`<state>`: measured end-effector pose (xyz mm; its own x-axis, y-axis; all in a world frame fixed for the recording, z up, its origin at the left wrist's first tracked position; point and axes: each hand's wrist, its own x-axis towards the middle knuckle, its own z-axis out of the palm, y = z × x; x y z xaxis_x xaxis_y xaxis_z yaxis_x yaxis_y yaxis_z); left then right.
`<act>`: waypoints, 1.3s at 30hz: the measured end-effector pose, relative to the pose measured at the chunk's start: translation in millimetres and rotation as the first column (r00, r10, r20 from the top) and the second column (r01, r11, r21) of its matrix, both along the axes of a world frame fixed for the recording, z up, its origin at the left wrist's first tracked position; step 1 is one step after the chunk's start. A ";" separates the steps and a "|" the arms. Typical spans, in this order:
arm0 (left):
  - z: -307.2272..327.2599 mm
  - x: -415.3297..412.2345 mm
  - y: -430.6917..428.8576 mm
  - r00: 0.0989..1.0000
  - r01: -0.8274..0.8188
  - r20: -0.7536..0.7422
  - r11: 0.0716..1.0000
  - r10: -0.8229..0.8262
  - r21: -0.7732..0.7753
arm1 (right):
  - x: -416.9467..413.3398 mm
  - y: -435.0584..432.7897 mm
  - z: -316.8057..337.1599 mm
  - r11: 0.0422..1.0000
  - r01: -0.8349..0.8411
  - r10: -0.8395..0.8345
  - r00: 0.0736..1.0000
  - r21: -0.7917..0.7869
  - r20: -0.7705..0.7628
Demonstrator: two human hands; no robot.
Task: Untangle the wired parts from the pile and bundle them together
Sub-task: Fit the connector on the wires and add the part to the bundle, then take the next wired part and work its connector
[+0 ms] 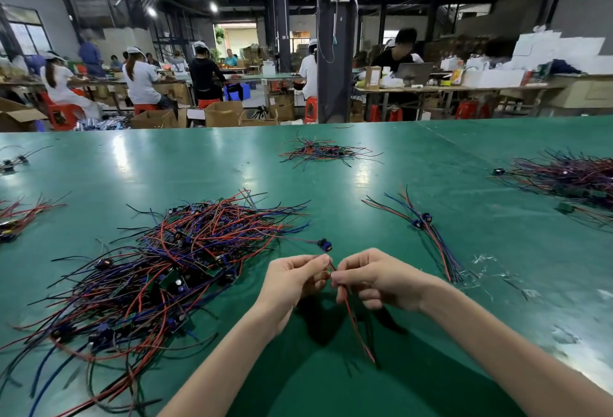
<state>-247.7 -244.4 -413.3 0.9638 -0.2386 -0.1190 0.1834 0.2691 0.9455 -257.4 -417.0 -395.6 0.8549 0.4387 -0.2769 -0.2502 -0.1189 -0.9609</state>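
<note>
A big tangled pile of red, blue and black wired parts (159,267) lies on the green table (414,191) to my left. My left hand (293,279) and my right hand (371,279) meet just above the table in front of me, both pinching the same thin wires (356,327), whose red and dark ends hang down toward me. A small blue part (324,244) sits just beyond my fingers, on a wire leading back to the pile. A neat bundle of wired parts (428,234) lies to the right.
Another small wire pile (323,151) lies at the table's far middle, a larger one (570,177) at the far right, and small clusters (16,217) at the left edge. Clear plastic scraps (487,262) lie right of my hands. People work at benches beyond the table.
</note>
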 end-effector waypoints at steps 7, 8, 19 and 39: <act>3.4 1.8 -1.6 0.999 -0.002 -0.041 1.000 0.002 -0.001 | 35.0 -61.6 53.9 0.879 0.464 -0.477 0.861 0.111 0.177; 3.4 1.9 -1.4 0.999 0.000 -0.039 1.000 0.000 -0.001 | 38.2 -75.0 57.9 0.850 0.519 -0.526 0.828 0.088 0.195; 3.4 1.3 -1.1 1.000 -0.004 -0.019 0.999 0.005 0.050 | 43.0 -130.4 11.0 0.474 0.696 -0.583 0.707 -0.539 0.400; 5.7 2.0 22.9 0.675 -0.708 0.734 0.220 -0.069 0.671 | 39.9 -102.3 -16.3 0.011 0.667 -0.067 0.744 -0.745 0.665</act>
